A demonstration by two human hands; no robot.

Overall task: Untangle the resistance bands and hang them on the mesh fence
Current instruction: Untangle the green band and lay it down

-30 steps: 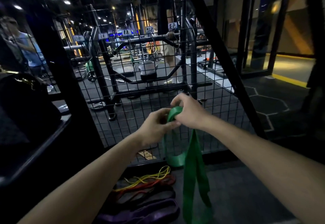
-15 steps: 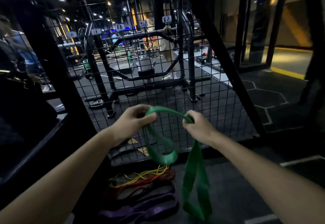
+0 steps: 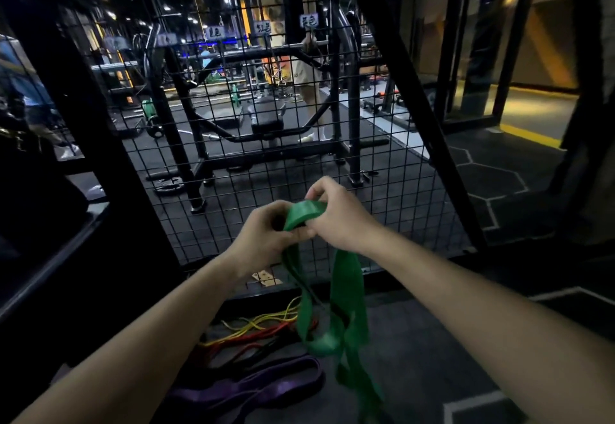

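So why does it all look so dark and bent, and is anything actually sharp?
Head view: dim gym with small ceiling spots, so the left side goes near black; the wide lens bows the fence bars; both hands and the green band read fairly sharp, the labels soft.

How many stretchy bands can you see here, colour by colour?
Green band, held in both hands: 1
Purple band, on the floor: 1
Yellow bands: tangled, count unclear
Red bands: tangled, count unclear
Total: 2 clearly countable, plus the yellow and red tangle.
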